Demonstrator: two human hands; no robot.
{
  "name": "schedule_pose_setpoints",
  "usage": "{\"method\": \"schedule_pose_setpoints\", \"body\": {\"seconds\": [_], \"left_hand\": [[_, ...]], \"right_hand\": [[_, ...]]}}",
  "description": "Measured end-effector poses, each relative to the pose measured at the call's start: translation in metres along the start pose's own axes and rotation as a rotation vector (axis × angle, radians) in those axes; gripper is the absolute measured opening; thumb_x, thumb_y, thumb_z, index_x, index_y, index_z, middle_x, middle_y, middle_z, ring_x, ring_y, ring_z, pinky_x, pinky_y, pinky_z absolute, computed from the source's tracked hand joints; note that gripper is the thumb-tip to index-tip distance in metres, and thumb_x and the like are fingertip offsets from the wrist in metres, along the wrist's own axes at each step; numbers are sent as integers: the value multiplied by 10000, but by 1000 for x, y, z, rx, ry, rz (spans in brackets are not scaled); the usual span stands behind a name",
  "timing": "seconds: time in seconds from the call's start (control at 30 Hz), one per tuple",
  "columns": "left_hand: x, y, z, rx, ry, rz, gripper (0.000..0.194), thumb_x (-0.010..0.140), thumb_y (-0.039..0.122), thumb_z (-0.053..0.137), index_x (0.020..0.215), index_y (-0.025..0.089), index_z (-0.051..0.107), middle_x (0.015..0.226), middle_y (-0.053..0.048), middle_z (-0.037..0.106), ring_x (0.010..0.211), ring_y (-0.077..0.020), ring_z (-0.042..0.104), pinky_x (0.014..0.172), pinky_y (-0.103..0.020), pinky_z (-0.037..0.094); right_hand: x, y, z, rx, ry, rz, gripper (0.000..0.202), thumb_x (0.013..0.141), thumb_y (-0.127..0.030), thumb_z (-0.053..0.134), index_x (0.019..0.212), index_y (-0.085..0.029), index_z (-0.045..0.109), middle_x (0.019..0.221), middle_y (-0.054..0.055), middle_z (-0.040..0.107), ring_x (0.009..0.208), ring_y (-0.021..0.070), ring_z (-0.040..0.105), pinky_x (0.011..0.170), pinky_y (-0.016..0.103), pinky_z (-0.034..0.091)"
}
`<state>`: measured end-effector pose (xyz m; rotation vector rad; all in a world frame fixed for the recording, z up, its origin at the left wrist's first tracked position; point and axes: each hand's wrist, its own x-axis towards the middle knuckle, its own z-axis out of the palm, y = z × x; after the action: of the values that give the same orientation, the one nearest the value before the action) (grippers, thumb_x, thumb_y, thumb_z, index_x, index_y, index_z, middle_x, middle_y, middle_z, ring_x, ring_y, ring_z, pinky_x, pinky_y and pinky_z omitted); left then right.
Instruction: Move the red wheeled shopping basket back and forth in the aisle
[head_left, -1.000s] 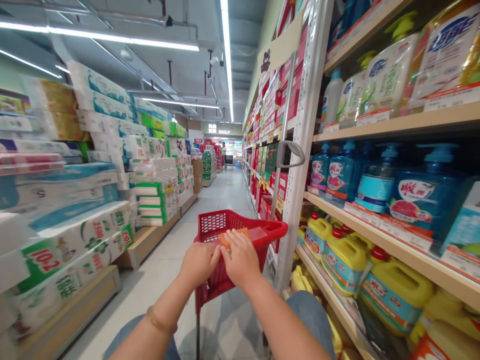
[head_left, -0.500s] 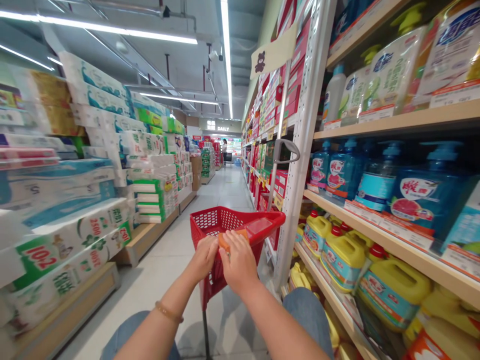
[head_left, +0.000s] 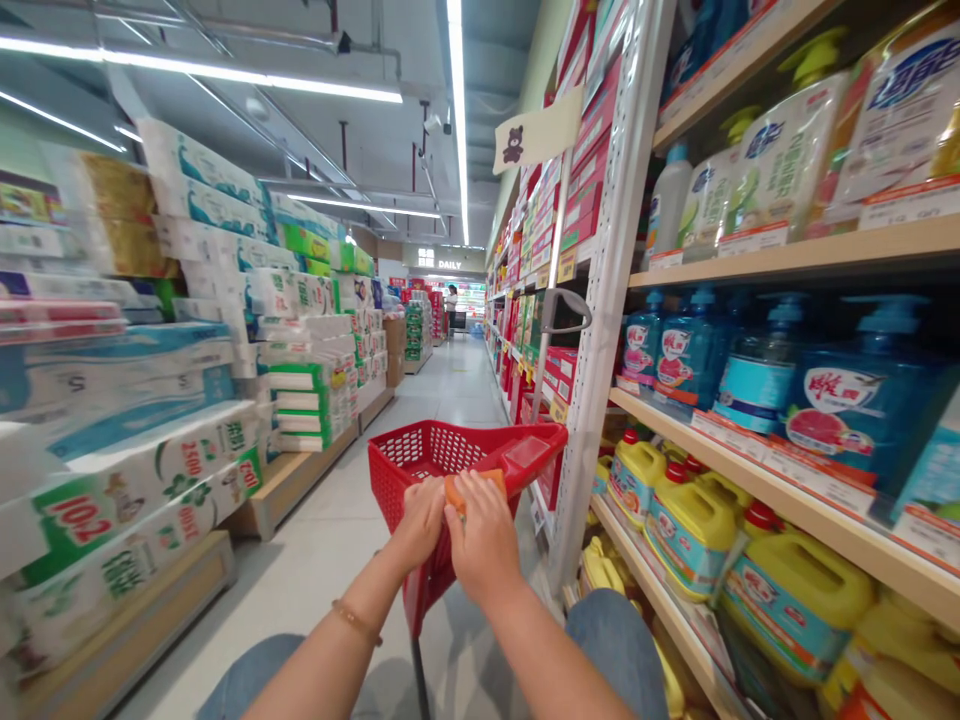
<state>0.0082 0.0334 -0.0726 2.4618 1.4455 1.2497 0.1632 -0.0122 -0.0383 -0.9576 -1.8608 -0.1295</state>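
Observation:
A red plastic shopping cart (head_left: 390,462) with a perforated basket stands in front of me, its handle side turned toward me at a slant. My left hand (head_left: 421,515) is closed at the near end of the handle, fingers curled. Right beside it, my right hand (head_left: 482,530) wraps over an orange piece (head_left: 491,481) on the handle; whether this is a grip or a cover I cannot tell. The two hands touch or nearly touch. Their palms and the undersides of the fingers are hidden. The part of the basket's inside that shows holds nothing.
Wooden shelves (head_left: 795,465) with blue pump bottles (head_left: 847,375) and yellow jugs (head_left: 802,600) rise close on my right. Stacked tissue packs (head_left: 142,500) line the left. A tiled aisle (head_left: 442,380) runs ahead, with a person (head_left: 451,308) far off. A metal post (head_left: 559,240) carries a bear flag.
The cart's basket has shifted slightly left and toward me in view. My hands have moved a little right and down, still closed at the handle.

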Motion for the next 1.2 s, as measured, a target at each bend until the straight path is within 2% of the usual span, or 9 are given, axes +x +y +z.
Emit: {"method": "schedule_pose_setpoints", "body": {"seconds": [0.17,0.37,0.57,0.67,0.77,0.83,0.97,1.07,1.2], "left_hand": [[4,-10,-15,-42,-137,-10,457,982,358,155,1050,235,590,1048,-34,647,1018,-185,543,974,-406,382],[5,-5,-1,18,-58,-135,451,977,348,120,970,237,557,993,-26,624,998,-189,535,962,-423,372],[-2,10,14,43,-32,-117,408,975,321,140,1058,237,530,1060,-45,613,1044,-199,518,977,-437,346],[-4,9,12,76,-81,-40,363,959,330,235,1157,239,526,1150,-64,608,1080,-218,513,974,-432,350],[-5,2,6,109,-117,-10,380,958,354,268,1245,234,485,1243,-73,581,1123,-227,506,972,-426,355],[-4,-2,4,134,-120,-44,387,968,384,241,1205,216,497,1191,-76,599,1089,-226,520,951,-430,366],[-2,1,11,174,-120,-70,390,981,408,188,934,211,521,925,-27,601,926,-199,532,943,-438,354],[-1,6,21,146,-92,-75,397,987,383,143,928,215,498,919,-21,575,919,-187,511,943,-419,356],[-2,0,25,88,-122,-66,403,985,366,129,1004,223,505,974,-33,577,944,-186,507,921,-397,379]], "right_hand": [[0,10,-22,45,-23,-14,367,970,-306,402,1252,-166,589,1239,90,635,1218,216,530,1062,429,392],[-3,30,-22,-56,47,16,410,947,-372,474,1275,-144,568,1278,127,602,1259,251,488,1061,463,389],[-6,15,-8,-109,94,8,354,960,-321,442,1219,-148,612,1214,118,645,1205,240,533,1056,449,388],[-12,3,-5,-110,50,-78,369,950,-333,463,1223,-133,609,1251,116,625,1226,247,515,1080,439,357],[-17,5,-13,-126,25,-131,379,951,-348,469,1231,-131,603,1264,110,618,1238,244,506,1081,431,353],[-17,14,-23,-149,35,-96,372,958,-347,458,1229,-139,603,1251,105,627,1223,240,520,1065,427,369],[-13,30,-36,-220,93,36,359,970,-321,425,1211,-130,611,1213,120,646,1192,244,542,1037,429,389],[-11,28,-28,-283,86,59,344,957,-307,450,1178,-115,630,1198,140,650,1189,269,540,1047,452,367],[-8,22,-21,-299,1,-20,331,931,-300,490,1153,-107,642,1180,143,657,1156,280,557,1046,446,365]]}}
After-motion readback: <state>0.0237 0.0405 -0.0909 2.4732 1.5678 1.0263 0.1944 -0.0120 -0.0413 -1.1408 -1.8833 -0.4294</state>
